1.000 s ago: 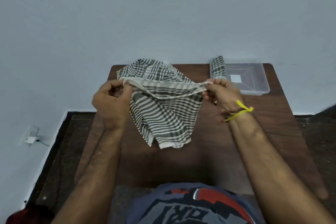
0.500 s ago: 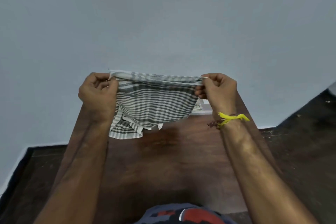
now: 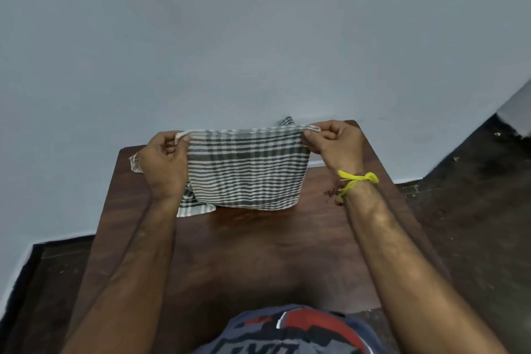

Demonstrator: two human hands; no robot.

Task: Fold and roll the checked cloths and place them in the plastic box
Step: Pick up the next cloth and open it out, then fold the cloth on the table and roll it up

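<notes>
- Pale blue-grey wall (image 3: 258, 37) fills the upper half of the view; below it stands a dark brown wooden surface (image 3: 258, 253), with dark flooring (image 3: 474, 224) on either side.
- Checked cloth (image 3: 247, 170), grey and white, held stretched by its upper edge above the surface; it hangs as a doubled panel between the two hands, its lower edge reaching down to or just above the wood, contact not resolvable.
- Left hand (image 3: 163, 167): fingers (image 3: 181, 139) curled, pinching the cloth's upper left corner; the hem shows just above the thumb.
- Right hand (image 3: 333, 144): fingers (image 3: 309, 135) curled, pinching the upper right corner, with a short tip of hem protruding beyond them.
- Loose portion of the same cloth emerges outward of the left fingers as a pale corner, and again below the left hand as a fold lying beside the hanging panel.
- Second piece of checked fabric (image 3: 287, 121) peeks up behind the taut edge, just inward of the right fingers; most of it is hidden.
- Pale strip (image 3: 316, 163) below the right fingers, at the cloth's right edge; its identity cannot be told.
- Yellow thread band (image 3: 357, 180) tied round the right wrist, knot and loose ends pointing outward.
- Both forearms extend from the lower corners; a blue, red and grey printed shirt (image 3: 293, 330) occupies the bottom centre.
</notes>
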